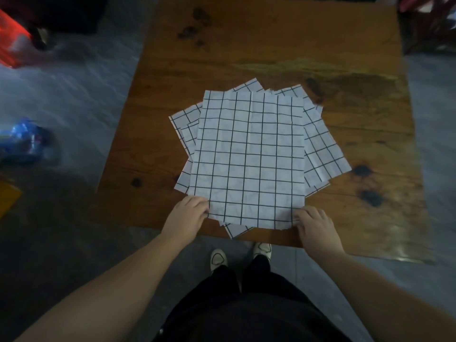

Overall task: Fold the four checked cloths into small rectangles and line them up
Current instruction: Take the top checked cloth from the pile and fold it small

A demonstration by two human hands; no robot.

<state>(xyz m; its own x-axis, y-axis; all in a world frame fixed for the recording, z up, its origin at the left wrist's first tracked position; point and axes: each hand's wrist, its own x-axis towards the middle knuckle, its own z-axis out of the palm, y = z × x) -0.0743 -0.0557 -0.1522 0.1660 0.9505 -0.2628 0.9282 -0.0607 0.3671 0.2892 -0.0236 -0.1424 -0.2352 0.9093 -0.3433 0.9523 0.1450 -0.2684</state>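
Note:
Several white cloths with a black check lie spread flat in a fanned pile on a wooden table (271,45). The top cloth (249,154) lies roughly square to me, its near edge close to the table's front edge. Corners of the cloths beneath (325,149) stick out at the left, right, back and front. My left hand (187,215) pinches the top cloth's near left corner. My right hand (313,225) pinches its near right corner. Both hands have curled fingers on the cloth's edge.
The table shows dark knots and stains, with bare wood behind and to the right of the pile. On the grey floor at the left lie a blue plastic bag (22,139) and a red object (12,40). My shoes (218,259) stand just below the table's front edge.

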